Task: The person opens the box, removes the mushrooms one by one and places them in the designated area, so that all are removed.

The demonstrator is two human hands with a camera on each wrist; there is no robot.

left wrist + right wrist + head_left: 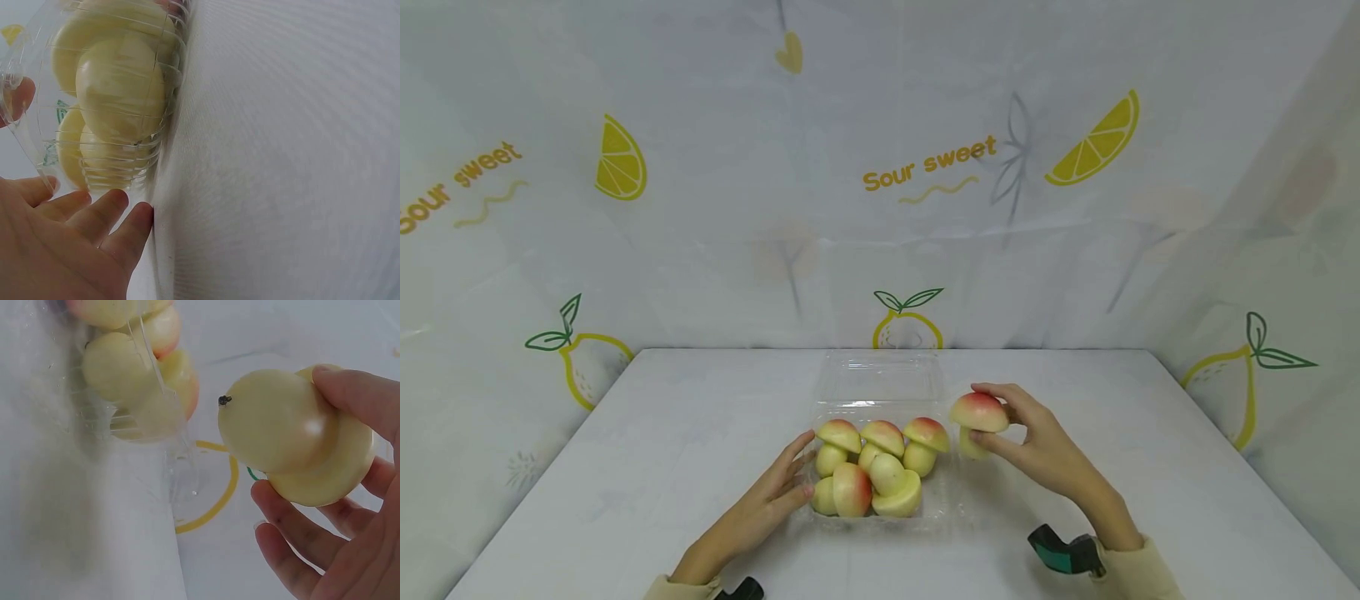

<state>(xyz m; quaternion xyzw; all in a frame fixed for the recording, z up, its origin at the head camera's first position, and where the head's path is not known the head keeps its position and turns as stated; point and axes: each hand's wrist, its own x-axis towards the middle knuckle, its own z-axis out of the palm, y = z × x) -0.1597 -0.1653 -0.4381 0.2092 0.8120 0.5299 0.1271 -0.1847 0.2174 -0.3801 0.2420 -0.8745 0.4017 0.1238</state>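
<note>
My right hand (1041, 437) pinches a mushroom-shaped piece (980, 412) with a red-tinged yellow cap and a pale bulbous stem. It is held upright beside the right rim of a clear plastic clamshell box (953, 496). In the right wrist view, thumb and fingers grip the held piece (275, 422), and a dark spot marks its stem end. My left hand (767, 492) rests against the box's left side, fingers fairly straight along the ribbed wall in the left wrist view. Several similar mushroom-shaped pieces (853, 490) lie inside the box, three upright in the back row.
The box's clear lid (880, 379) is folded open toward the back of the white table (700, 417). A printed sheet (715, 250) with lemons hangs behind and at the sides. A black-and-green wrist device (1063, 552) is on the right forearm.
</note>
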